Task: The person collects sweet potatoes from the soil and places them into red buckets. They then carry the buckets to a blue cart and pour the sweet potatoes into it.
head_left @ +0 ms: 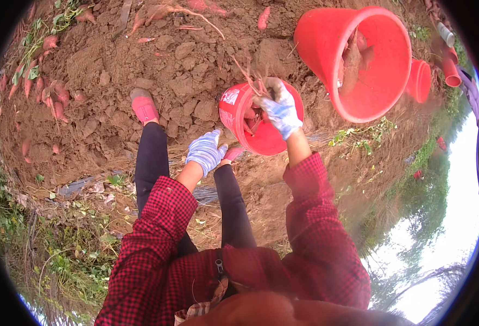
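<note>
My right hand (283, 108), in a blue-and-white glove, is closed around a bunch of thin sweet potato roots (257, 86) above a small red bucket (269, 145). Inside that bucket lie several sweet potatoes (249, 114), partly hidden by the hand. My left hand (206, 152), gloved the same way, hovers to the left of the bucket with its fingers stretched and thumb apart, holding nothing. A large red bucket (321, 41) leans on its side at the upper right, with sweet potatoes (351, 65) in it.
Dug, cloddy soil (188, 98) spreads in front of my feet. Several sweet potatoes (59, 92) lie at the far left, and more lie along the top. Another red bucket (420, 81) sits beyond the large one. Green vines (71, 266) cover the lower left.
</note>
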The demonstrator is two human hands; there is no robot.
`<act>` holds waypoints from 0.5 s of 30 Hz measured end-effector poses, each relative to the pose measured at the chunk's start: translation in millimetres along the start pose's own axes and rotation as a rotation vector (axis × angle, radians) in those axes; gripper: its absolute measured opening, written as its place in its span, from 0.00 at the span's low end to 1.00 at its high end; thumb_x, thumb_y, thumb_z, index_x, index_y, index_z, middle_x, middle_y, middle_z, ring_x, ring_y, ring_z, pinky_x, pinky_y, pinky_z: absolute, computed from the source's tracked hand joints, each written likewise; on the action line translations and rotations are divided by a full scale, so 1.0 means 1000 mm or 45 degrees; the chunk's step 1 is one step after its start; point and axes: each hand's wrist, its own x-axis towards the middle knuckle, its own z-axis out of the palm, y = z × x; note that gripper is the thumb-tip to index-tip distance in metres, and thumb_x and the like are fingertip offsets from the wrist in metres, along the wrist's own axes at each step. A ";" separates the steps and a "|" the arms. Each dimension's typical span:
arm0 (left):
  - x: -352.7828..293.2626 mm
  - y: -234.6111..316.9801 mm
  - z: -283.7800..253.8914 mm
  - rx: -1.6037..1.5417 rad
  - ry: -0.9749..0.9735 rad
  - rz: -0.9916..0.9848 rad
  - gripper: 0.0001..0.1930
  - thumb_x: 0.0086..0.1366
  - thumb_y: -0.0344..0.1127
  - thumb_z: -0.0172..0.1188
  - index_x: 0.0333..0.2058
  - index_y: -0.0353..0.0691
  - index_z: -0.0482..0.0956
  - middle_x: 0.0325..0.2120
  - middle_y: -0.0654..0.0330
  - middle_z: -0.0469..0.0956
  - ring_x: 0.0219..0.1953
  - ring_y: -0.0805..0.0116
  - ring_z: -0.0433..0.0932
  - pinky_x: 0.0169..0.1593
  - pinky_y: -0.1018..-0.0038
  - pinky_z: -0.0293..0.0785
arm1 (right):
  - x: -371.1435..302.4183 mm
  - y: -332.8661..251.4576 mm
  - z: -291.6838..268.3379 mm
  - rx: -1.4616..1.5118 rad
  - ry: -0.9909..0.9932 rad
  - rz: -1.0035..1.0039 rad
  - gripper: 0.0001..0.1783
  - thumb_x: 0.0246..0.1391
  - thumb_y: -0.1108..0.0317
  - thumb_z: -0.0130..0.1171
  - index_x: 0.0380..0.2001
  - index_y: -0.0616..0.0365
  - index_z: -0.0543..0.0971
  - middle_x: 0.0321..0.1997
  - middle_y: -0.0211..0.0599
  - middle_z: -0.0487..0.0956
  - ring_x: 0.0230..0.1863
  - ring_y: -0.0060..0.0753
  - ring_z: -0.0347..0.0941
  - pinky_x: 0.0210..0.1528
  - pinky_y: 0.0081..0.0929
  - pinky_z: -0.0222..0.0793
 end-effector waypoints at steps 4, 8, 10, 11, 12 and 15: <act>0.000 -0.003 -0.012 -0.078 0.006 0.002 0.29 0.60 0.47 0.56 0.56 0.37 0.66 0.50 0.45 0.72 0.53 0.49 0.71 0.55 0.62 0.66 | 0.092 -0.050 0.051 -1.156 -0.249 -0.327 0.16 0.44 0.58 0.64 0.34 0.56 0.77 0.40 0.45 0.76 0.42 0.48 0.73 0.43 0.35 0.70; -0.004 -0.008 -0.027 -0.147 0.020 0.032 0.29 0.60 0.46 0.56 0.55 0.36 0.67 0.50 0.45 0.72 0.52 0.49 0.71 0.55 0.61 0.66 | 0.148 -0.085 0.138 -1.255 -0.531 -1.043 0.15 0.49 0.55 0.59 0.33 0.55 0.80 0.46 0.42 0.75 0.48 0.47 0.72 0.51 0.39 0.67; -0.006 -0.011 -0.034 -0.218 -0.008 0.022 0.28 0.60 0.46 0.55 0.55 0.36 0.67 0.50 0.45 0.72 0.52 0.49 0.71 0.55 0.61 0.66 | 0.177 -0.101 0.175 -1.357 -0.110 -1.361 0.16 0.54 0.55 0.53 0.34 0.56 0.81 0.51 0.41 0.75 0.56 0.47 0.67 0.58 0.43 0.59; -0.007 -0.013 -0.038 -0.257 0.018 0.036 0.29 0.59 0.46 0.55 0.56 0.36 0.66 0.50 0.45 0.72 0.51 0.49 0.71 0.54 0.60 0.66 | 0.195 -0.109 0.190 -1.632 -0.110 -1.087 0.19 0.59 0.56 0.47 0.42 0.58 0.79 0.56 0.42 0.72 0.61 0.46 0.63 0.64 0.47 0.51; -0.008 -0.014 -0.042 -0.276 0.020 0.042 0.29 0.59 0.46 0.56 0.56 0.36 0.66 0.49 0.45 0.72 0.51 0.49 0.71 0.54 0.60 0.66 | 0.208 -0.113 0.201 -1.835 0.021 -0.894 0.21 0.60 0.57 0.45 0.51 0.55 0.74 0.59 0.43 0.69 0.64 0.46 0.60 0.62 0.48 0.55; -0.010 -0.019 -0.050 -0.308 0.044 0.066 0.30 0.59 0.47 0.57 0.55 0.35 0.66 0.48 0.45 0.73 0.50 0.48 0.72 0.53 0.60 0.67 | 0.252 -0.116 0.214 -1.581 -0.220 -0.223 0.21 0.61 0.60 0.42 0.56 0.49 0.69 0.62 0.44 0.66 0.61 0.47 0.64 0.56 0.48 0.64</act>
